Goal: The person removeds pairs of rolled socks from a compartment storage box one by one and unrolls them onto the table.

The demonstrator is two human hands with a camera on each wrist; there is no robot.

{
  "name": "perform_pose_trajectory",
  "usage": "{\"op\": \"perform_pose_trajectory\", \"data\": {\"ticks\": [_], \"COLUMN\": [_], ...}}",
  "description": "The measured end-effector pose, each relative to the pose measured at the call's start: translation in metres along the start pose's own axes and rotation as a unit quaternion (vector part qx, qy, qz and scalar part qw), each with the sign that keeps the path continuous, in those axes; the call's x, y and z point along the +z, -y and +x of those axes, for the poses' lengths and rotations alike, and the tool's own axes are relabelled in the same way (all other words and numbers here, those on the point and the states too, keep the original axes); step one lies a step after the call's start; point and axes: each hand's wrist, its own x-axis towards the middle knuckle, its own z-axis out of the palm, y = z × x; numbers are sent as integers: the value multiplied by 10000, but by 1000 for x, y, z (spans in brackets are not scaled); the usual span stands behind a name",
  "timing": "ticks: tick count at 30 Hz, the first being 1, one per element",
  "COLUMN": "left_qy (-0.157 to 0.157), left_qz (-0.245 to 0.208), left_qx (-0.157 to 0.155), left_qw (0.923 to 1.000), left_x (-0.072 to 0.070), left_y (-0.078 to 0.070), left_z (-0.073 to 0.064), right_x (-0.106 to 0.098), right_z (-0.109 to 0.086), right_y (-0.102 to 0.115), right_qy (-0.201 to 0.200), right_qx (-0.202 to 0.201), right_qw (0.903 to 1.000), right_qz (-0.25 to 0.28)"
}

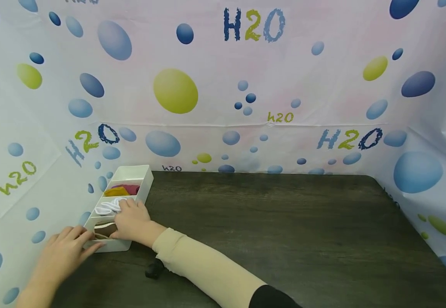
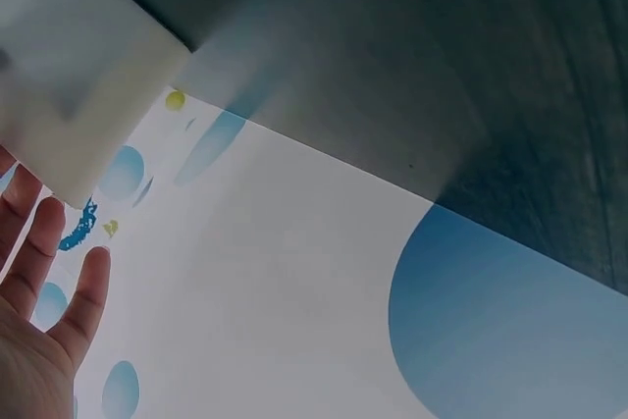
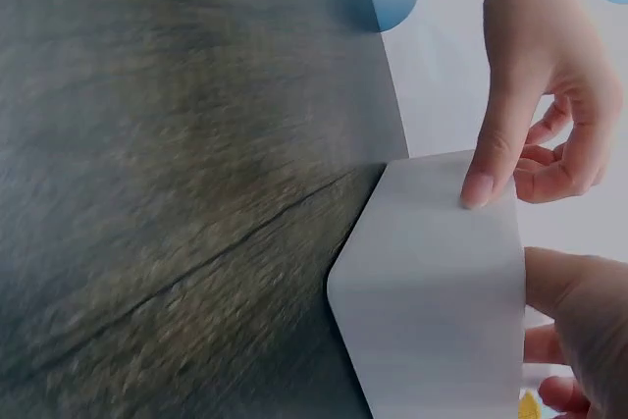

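A long white divided box (image 1: 144,190) stands on the table's left side. My left hand (image 1: 55,259) grips its near left corner; in the right wrist view the thumb presses the outer wall. My right hand (image 1: 133,220) reaches into the near part of the box, its thumb beside brown folded cloth (image 1: 105,229) with pale edges. The right fingers lie by white bunched cloth (image 1: 109,207) in the compartment beyond, their tips partly hidden. Farther back sit mustard cloth (image 1: 116,192) and maroon cloth (image 1: 132,188). Whether the right fingers pinch anything is hidden.
The dark wooden table (image 1: 277,231) extends to the right of the box. White sheeting (image 1: 223,64) with coloured spots stands behind and at both sides, close along the box's left. A small black object (image 1: 154,269) shows beside the right sleeve.
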Motion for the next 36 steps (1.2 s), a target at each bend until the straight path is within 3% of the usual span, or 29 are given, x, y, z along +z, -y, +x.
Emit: {"op": "perform_pose_trajectory", "data": {"ticks": [9,15,24,36], "left_qy": [129,179,248,-23], "left_qz": [13,-28,-33,231], "left_qx": [-186,-239,-231,-15], "left_qw": [9997,9995,9994,9997], "left_x": [4,5,2,-5], "left_y": [-3,-3,-4,-4], "left_z": [1,3,3,3], "right_x": [-3,0,5,1], "right_z": [4,5,1,-8], "right_y": [9,12,8,1], "right_qy": [-8,-140,-494,-1357], "right_qx": [712,959,774,93], "right_qw": [9972,9950,9953,9907], "right_qz": [244,238,292,-22]}}
